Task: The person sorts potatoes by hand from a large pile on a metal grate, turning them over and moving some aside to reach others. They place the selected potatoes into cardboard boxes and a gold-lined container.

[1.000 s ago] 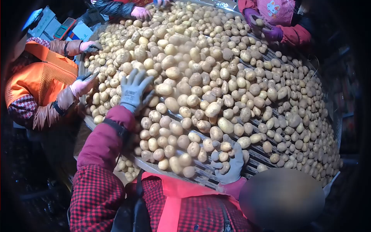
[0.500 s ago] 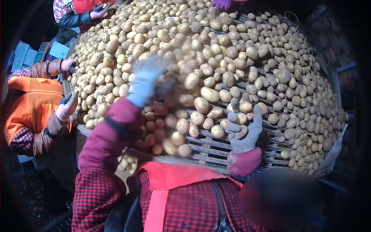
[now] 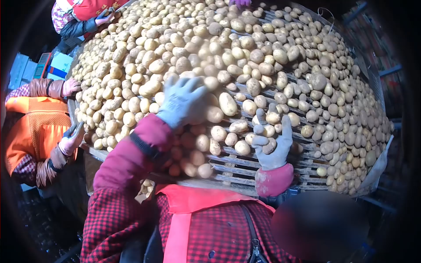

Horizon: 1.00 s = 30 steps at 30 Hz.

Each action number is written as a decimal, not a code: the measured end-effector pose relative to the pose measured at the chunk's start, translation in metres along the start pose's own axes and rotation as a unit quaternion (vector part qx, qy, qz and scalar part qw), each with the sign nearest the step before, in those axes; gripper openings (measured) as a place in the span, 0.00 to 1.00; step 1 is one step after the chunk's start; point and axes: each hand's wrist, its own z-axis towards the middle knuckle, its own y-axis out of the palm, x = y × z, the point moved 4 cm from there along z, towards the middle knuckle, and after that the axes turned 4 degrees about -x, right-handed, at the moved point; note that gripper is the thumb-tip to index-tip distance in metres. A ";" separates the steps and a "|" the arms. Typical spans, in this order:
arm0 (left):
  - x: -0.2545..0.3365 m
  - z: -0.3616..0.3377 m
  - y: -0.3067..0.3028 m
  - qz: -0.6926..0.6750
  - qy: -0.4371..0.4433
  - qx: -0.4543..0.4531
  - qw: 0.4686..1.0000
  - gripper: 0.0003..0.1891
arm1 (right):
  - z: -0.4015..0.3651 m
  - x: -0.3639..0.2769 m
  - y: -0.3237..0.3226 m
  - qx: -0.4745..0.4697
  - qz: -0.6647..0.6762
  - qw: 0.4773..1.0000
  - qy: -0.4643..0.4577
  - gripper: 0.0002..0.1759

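Grey-gloved, the left hand (image 3: 181, 100) spreads open over potatoes (image 3: 151, 87) left of centre while the right hand (image 3: 277, 150), nearer, grips small potatoes (image 3: 272, 118), apparently mid-picking, likely calling next for the left to close.

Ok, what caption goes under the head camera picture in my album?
Gloved left hand over potatoes on a slatted table, gloved right hand cradling a few.
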 end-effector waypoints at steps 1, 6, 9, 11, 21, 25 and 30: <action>-0.006 -0.015 -0.006 0.040 0.001 -0.004 0.999 0.15 | 0.000 0.000 -0.002 -0.001 -0.004 1.000 0.002 0.27; -0.101 -0.098 -0.039 0.079 -0.203 -0.008 0.976 0.20 | -0.002 -0.001 -0.002 -0.020 -0.014 1.000 -0.008 0.27; -0.137 -0.142 -0.045 0.200 -0.252 -0.013 0.947 0.20 | -0.003 -0.005 -0.004 -0.007 -0.020 1.000 -0.023 0.27; -0.119 -0.135 -0.058 0.232 -0.204 0.047 0.950 0.21 | -0.008 -0.012 0.001 0.034 -0.016 0.998 -0.053 0.28; 0.132 0.021 0.039 -0.118 0.214 -0.110 0.963 0.22 | -0.004 -0.022 -0.007 0.002 -0.006 0.998 -0.061 0.30; 0.154 0.027 0.058 -0.044 0.191 -0.205 0.959 0.24 | -0.002 -0.024 -0.009 -0.052 -0.017 0.997 -0.047 0.27; 0.129 -0.005 0.058 -0.022 0.145 -0.208 0.967 0.18 | 0.004 -0.017 -0.002 -0.002 -0.034 0.998 -0.056 0.19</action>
